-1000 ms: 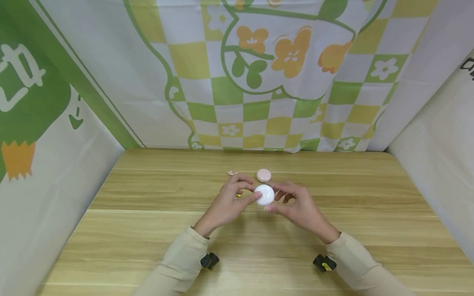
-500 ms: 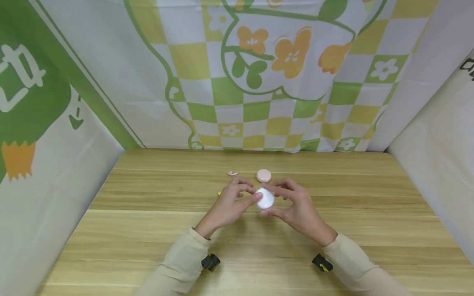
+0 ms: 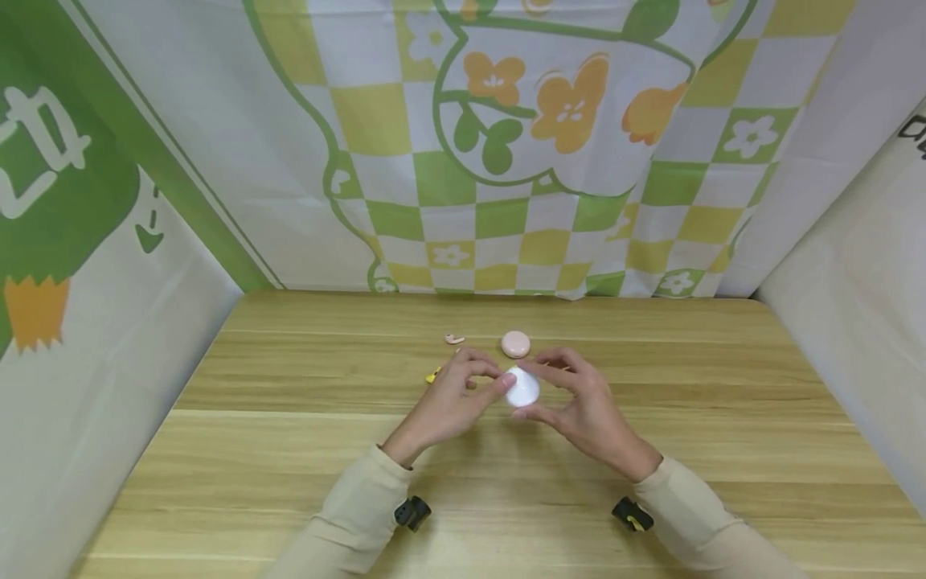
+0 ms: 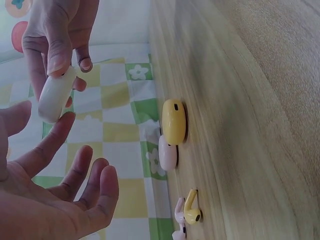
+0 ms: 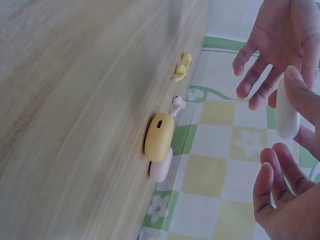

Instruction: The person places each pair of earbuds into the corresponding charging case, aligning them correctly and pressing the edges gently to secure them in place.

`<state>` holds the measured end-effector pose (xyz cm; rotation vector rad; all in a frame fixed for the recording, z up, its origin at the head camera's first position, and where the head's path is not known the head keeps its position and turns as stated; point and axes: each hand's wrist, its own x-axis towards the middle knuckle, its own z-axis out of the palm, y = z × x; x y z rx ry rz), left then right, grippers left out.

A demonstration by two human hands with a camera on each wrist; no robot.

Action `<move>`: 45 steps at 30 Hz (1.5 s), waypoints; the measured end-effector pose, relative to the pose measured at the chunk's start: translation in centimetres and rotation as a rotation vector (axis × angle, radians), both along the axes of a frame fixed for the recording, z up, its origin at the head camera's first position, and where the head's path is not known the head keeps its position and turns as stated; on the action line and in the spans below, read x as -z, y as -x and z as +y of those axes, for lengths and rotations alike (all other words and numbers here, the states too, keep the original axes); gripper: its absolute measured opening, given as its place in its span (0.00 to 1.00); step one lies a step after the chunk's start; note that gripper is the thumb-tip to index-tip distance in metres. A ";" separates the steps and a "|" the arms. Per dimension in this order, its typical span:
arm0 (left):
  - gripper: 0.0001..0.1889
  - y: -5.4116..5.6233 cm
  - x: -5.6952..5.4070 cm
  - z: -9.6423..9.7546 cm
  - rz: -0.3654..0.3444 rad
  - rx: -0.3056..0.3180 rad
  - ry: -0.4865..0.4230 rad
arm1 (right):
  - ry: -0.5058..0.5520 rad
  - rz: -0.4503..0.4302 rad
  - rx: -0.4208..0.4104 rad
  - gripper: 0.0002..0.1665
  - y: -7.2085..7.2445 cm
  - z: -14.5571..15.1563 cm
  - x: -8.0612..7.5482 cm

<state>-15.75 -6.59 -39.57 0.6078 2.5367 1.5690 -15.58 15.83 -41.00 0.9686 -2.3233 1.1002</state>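
A round white earbud case (image 3: 524, 392) is held above the table between both hands. My left hand (image 3: 450, 404) pinches its left side, with the thumb lying over the face that shows. On the other side my right hand (image 3: 595, 414) grips it by the edge, index finger at the top and thumb at the bottom. The case looks closed in the left wrist view, where its white side (image 4: 53, 100) shows. Beneath the hands, a yellow earbud case (image 4: 174, 121) stands on the table beside a pink earbud case (image 3: 516, 344).
Yellow earbuds (image 5: 181, 69) lie on the wooden table (image 3: 325, 474), partly hidden by my left hand in the head view. Pink earbuds (image 3: 454, 339) lie farther back. A patterned cloth (image 3: 499, 217) hangs behind the table's far edge.
The white case has tilted and shifted slightly toward me and to the right. My right hand's fingers have moved in along its edge. The left hand has barely moved.
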 end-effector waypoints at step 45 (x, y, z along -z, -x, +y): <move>0.17 0.3 0.1 -2.1 -0.008 -0.062 0.029 | -0.140 -0.346 0.213 0.31 6.5 6.5 3.5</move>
